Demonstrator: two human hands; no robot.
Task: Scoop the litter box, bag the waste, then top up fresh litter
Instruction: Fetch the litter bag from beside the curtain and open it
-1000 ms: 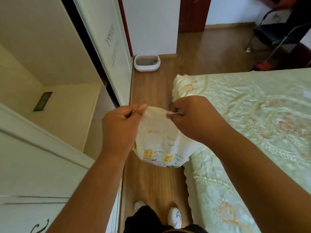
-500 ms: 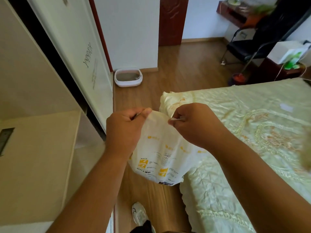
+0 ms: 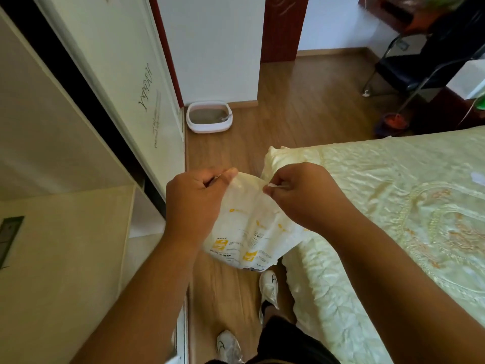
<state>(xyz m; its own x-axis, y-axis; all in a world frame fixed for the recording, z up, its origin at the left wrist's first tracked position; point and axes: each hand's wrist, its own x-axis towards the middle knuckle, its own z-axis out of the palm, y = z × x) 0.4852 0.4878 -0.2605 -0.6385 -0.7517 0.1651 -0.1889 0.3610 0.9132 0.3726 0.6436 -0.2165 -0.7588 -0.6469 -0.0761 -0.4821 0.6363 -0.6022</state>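
We see the left hand (image 3: 193, 206) pinching the top edge of a white litter bag (image 3: 252, 232) between thumb and curled fingers, while the right hand (image 3: 299, 195) pinches the same edge just beside it, thumb and forefinger closed on a small tab. The bag hangs between the two hands above the wooden floor (image 3: 301, 106), its yellow printing facing us; the text is too small for us to read.

Just to the right, the bed (image 3: 393, 206) with its pale embroidered cover reaches close to the bag, and its corner sits behind the right hand. On the left a cream wardrobe (image 3: 65, 245) and its sliding door (image 3: 126, 74) line the passage, leaving a narrow strip of floor between them and the bed. Far along that strip the litter box (image 3: 209, 117) stands against the white wall, grey litter inside. A black chair (image 3: 425, 61) is cut off at the upper right. Our white shoes (image 3: 269, 285) show below, partly hidden by the bag and arms.
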